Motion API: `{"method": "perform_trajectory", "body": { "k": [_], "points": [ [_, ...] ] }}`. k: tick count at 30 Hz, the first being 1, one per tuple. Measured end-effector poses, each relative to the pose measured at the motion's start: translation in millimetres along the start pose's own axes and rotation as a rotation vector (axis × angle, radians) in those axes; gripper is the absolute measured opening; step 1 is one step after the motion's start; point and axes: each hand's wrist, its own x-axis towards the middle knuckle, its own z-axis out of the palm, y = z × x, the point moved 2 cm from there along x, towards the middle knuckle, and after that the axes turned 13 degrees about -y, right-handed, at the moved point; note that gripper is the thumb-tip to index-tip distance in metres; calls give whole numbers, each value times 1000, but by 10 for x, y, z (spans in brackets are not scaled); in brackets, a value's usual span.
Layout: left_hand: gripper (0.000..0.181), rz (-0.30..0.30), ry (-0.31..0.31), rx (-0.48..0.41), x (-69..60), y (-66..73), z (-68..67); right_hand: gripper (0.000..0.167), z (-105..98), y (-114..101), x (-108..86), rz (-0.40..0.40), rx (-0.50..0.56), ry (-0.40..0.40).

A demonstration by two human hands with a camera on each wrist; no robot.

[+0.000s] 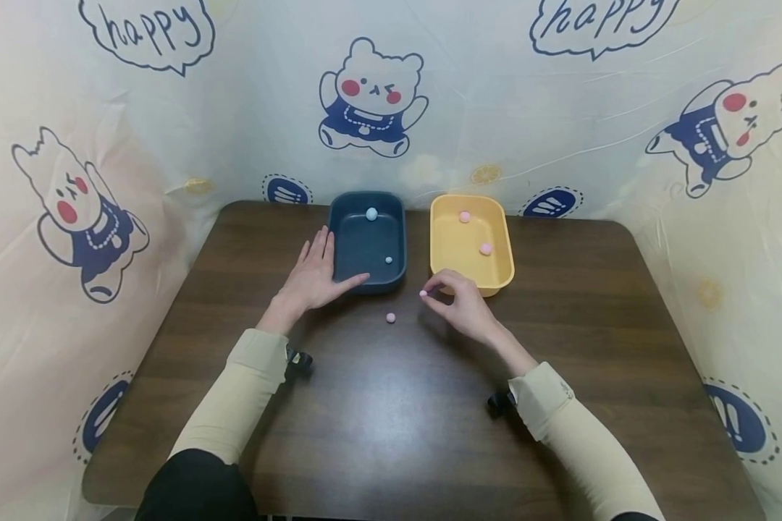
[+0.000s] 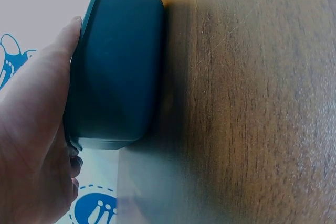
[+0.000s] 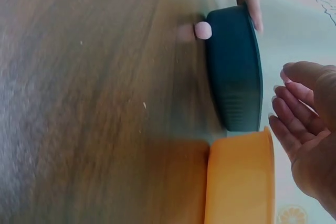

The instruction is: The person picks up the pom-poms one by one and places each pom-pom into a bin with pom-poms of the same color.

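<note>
My left hand (image 1: 313,278) rests with straight fingers on the left rim of the dark blue bin (image 1: 368,275), thumb along its near edge. Two light blue balls lie in that bin, a larger one (image 1: 371,214) and a smaller one (image 1: 389,260). My right hand (image 1: 464,307) pinches a small pink ball (image 1: 423,294) between thumb and index finger, just left of the yellow bin's near corner. Inside the yellow bin (image 1: 505,278) are two pink balls (image 1: 485,249). Another pink ball (image 1: 391,318) sits on the table in front of the blue bin.
The brown wooden table (image 1: 391,449) has a patterned cloth (image 1: 469,94) hanging behind and at its sides. Both bins stand near the back edge with a narrow gap between them. A dark wrist device (image 1: 300,362) is at the left cuff, and a similar one (image 1: 500,404) at the right.
</note>
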Motion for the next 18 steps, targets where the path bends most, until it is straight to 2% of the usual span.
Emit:
{"method": "perform_trajectory", "body": {
  "k": [10,13,18],
  "points": [
    [137,-2,0,7,5,-2,8,12,-183,77,-10,-6,2,72],
    [137,-1,-3,5,4,-5,6,11,-251,115,-3,26,-11,102],
    [138,1,-7,-5,9,-10,2,13,-348,194,2,100,-9,107]
  ]
}}
